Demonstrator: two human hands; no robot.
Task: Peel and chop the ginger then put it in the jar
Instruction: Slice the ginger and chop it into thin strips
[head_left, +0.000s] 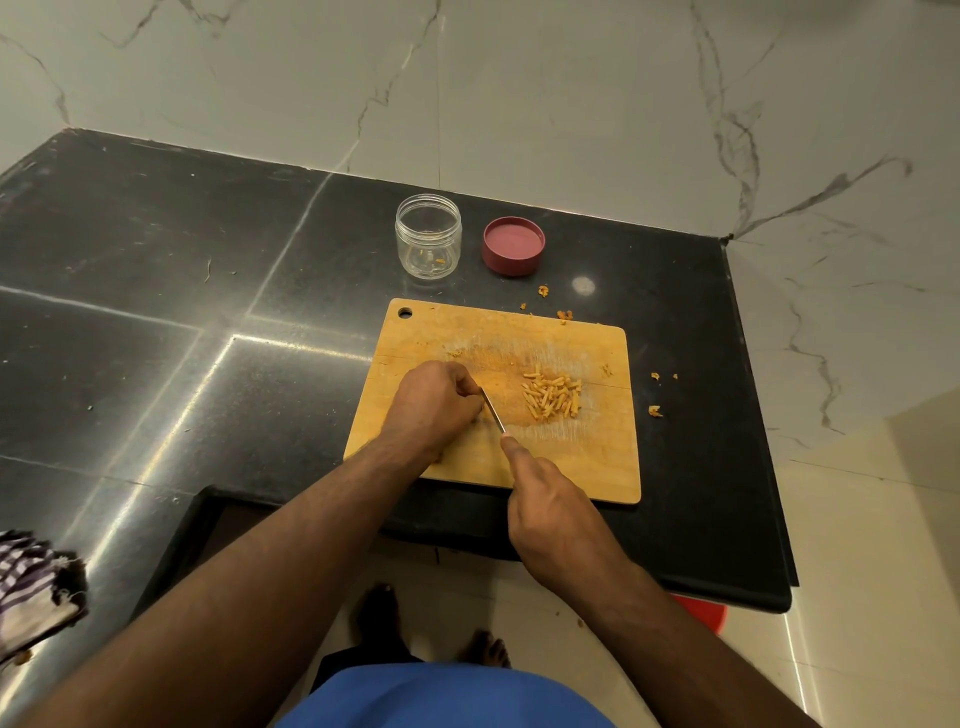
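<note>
Your right hand (553, 514) grips the knife (493, 410) while your curled left hand (434, 402) pins something hidden beside the ginger sticks (551, 397).

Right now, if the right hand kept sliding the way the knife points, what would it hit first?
Probably the left hand: the knife in the right hand points up-left at its fingers, not at the ginger sticks.

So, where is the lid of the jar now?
In the head view the red lid lies on the black counter, just right of the open jar and behind the cutting board.
</note>
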